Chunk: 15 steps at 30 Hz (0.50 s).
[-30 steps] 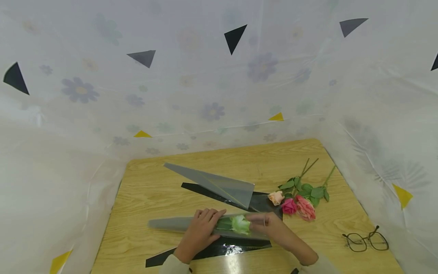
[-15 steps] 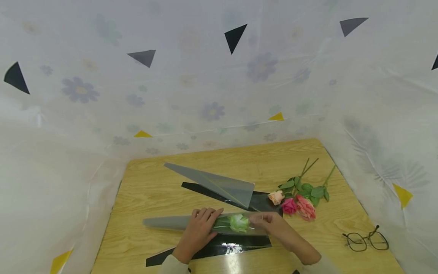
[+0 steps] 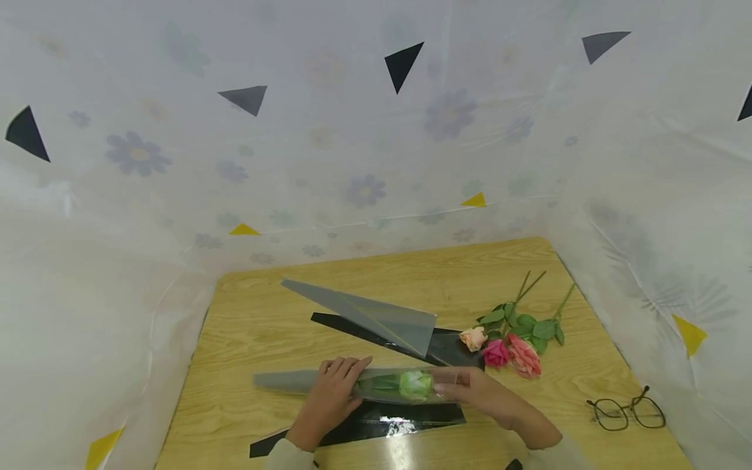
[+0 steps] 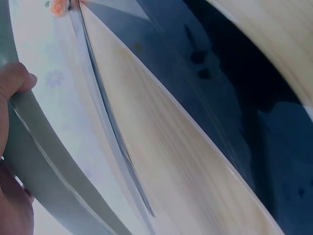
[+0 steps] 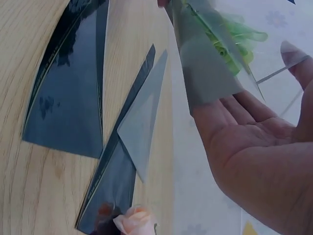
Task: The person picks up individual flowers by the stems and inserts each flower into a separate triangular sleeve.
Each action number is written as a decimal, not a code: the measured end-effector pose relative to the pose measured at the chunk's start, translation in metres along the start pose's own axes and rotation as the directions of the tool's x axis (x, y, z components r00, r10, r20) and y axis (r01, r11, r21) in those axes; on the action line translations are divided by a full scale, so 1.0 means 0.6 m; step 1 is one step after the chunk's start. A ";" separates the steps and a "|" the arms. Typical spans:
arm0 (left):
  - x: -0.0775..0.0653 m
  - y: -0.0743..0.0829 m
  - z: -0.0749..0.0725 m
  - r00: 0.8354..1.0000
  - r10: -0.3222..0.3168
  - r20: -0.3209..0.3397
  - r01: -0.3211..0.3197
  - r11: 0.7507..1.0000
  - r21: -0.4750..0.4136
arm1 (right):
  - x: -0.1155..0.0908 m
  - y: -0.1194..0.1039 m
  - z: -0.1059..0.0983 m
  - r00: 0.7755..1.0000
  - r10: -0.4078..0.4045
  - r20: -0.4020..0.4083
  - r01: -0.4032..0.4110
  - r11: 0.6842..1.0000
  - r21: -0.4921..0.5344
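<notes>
A whitish-green flower (image 3: pixel 415 385) lies inside a long tapered flower sleeve (image 3: pixel 282 380), grey behind and clear in front. My left hand (image 3: pixel 331 395) grips the sleeve around its middle, just left of the bloom. In the left wrist view the thumb (image 4: pixel 19 78) lies over the sleeve's edge. At the wide mouth, my right hand (image 3: pixel 482 395) reaches in with extended fingers, close to the petals. The right wrist view shows those fingers partly hidden behind the grey film, the thumb (image 5: pixel 296 54) spread apart from them.
Beneath the hands is a black sleeve (image 3: pixel 405 424). Behind, a grey sleeve (image 3: pixel 382 320) overlaps another black sleeve (image 3: pixel 455 346). Peach (image 3: pixel 472 339), magenta (image 3: pixel 496 353) and coral roses (image 3: pixel 525 357) lie at right. Eyeglasses (image 3: pixel 627 414) rest near the table's (image 3: pixel 252 313) right edge.
The left hand has shifted slightly left along the sleeve. The right hand drew its fingertips back, then reached into the mouth again. Sleeve and flower slid a little left, then back right.
</notes>
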State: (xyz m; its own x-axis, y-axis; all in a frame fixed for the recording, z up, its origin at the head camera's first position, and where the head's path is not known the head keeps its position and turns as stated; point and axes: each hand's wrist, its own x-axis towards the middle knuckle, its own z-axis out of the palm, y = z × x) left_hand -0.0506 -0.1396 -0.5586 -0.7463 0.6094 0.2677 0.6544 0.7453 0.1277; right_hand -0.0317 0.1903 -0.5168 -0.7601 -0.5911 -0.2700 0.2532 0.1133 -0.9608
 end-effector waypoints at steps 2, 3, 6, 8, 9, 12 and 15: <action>-0.005 -0.005 -0.001 1.000 -0.008 -0.009 0.008 1.000 0.010 | -0.003 0.003 -0.006 1.000 -0.010 -0.004 0.010 0.999 0.036; -0.008 -0.007 -0.001 1.000 -0.007 -0.014 0.007 1.000 0.018 | -0.005 0.005 -0.007 1.000 -0.016 -0.003 0.016 0.998 0.060; -0.011 -0.007 -0.005 0.999 0.015 -0.035 -0.014 1.000 0.021 | -0.007 0.010 -0.008 1.000 -0.012 -0.003 0.012 0.995 0.102; -0.011 -0.004 -0.007 0.998 0.036 -0.043 -0.036 0.999 0.015 | -0.008 0.014 -0.004 1.000 -0.004 -0.005 0.004 0.995 0.098; -0.010 -0.002 -0.008 0.998 0.047 -0.043 -0.046 0.999 0.015 | -0.007 0.016 -0.002 1.000 0.002 0.000 -0.002 0.995 0.098; -0.007 0.002 -0.009 0.997 0.064 -0.044 -0.063 0.998 0.011 | -0.005 0.021 0.003 1.000 0.004 0.014 -0.005 0.996 0.085; -0.006 0.004 -0.009 0.997 0.071 -0.042 -0.071 0.997 0.009 | -0.005 0.025 0.002 0.999 -0.002 0.036 -0.001 0.998 0.071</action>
State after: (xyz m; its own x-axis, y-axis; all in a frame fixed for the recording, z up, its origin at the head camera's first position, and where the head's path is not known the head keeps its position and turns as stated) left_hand -0.0457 -0.1412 -0.5541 -0.6919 0.6489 0.3164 0.7046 0.7026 0.0999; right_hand -0.0248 0.1927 -0.5302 -0.7386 -0.6196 -0.2658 0.2953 0.0571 -0.9537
